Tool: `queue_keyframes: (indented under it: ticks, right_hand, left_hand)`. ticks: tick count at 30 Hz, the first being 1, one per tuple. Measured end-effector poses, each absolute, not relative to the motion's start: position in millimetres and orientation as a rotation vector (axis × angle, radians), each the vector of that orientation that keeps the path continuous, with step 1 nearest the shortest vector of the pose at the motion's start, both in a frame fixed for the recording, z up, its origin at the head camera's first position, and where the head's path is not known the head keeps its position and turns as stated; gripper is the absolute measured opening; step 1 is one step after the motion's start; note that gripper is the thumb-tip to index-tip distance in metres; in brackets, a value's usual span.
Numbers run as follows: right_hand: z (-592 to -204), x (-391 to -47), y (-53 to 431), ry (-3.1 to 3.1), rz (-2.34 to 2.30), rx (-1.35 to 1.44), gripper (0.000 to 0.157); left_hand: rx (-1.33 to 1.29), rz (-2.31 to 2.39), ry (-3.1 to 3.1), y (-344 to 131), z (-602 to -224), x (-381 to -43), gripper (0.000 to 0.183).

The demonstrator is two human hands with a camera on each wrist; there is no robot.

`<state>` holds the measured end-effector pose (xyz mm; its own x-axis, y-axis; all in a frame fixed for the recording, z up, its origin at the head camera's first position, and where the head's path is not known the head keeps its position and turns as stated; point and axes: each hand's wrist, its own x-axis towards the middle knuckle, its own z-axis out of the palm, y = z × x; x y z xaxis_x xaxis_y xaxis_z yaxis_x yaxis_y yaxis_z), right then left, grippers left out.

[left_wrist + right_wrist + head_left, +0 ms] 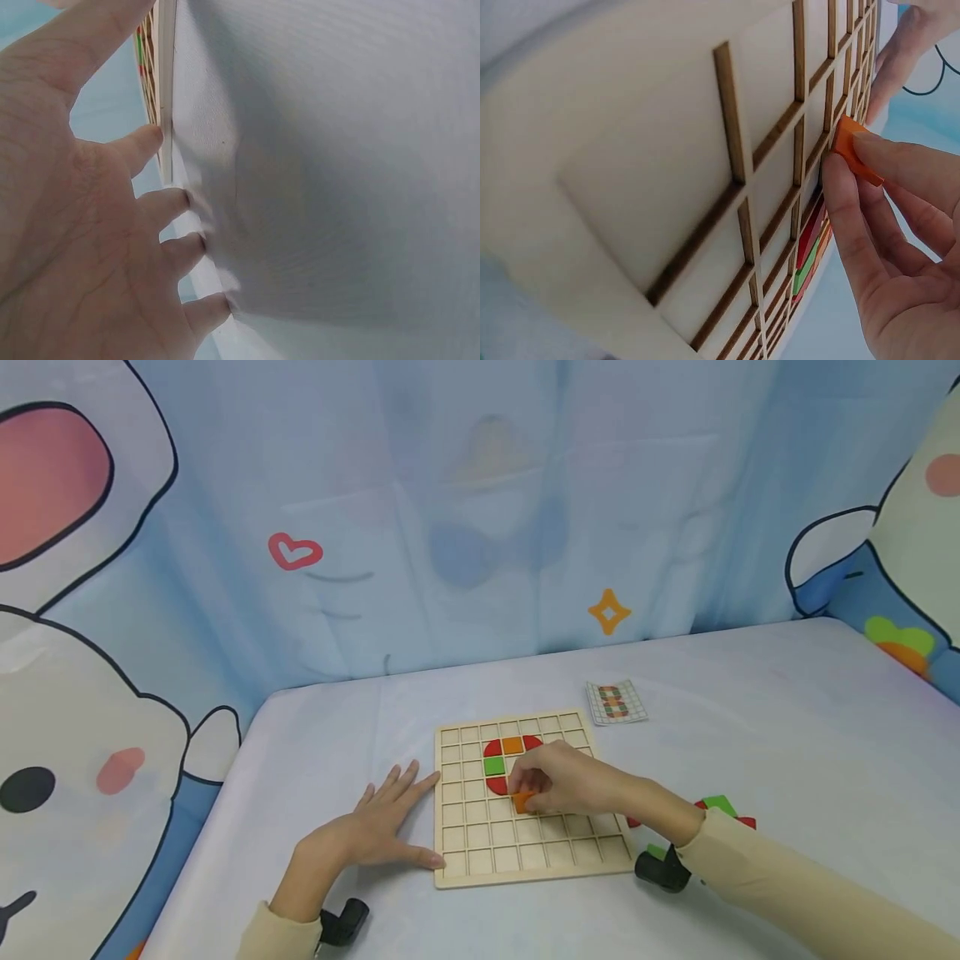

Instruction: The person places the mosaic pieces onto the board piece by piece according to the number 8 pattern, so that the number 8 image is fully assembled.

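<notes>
A wooden grid board [531, 857] lies on the white-covered table. On its upper part sit red rounded tiles [497, 786], a green square tile [494, 766] and an orange square tile [512, 745]. My right hand [573, 778] pinches another orange tile [845, 144] between thumb and fingers. In the right wrist view this tile is tilted at the grid, just below the lower red tile in the head view. Fingers spread, my left hand [378, 828] rests on the cloth, its thumb and index fingertip at the board's left edge.
Behind the board's right corner lies a small pattern card [617, 702]. Loose green tiles [720, 804] and red tiles [746, 822] lie right of the board, partly hidden by the right forearm. A printed blue curtain [480, 610] hangs along the table's back edge.
</notes>
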<state>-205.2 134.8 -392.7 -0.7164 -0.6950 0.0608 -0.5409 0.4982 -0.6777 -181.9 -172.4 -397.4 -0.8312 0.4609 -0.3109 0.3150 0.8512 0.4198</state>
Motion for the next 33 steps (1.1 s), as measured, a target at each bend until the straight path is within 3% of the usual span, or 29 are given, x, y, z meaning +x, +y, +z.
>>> queue_keyframes:
  ticks: [27,33]
  right_hand:
    - [-395,-196,120,2.681,-0.892,-0.949,0.017]
    - [-395,-193,138,2.640,-1.012,-1.000,0.012]
  left_hand:
    - [0.565,0.464,2.626,-172,-400,-183,0.112]
    - [0.562,0.477,2.631,-172,-399,-182,0.112]
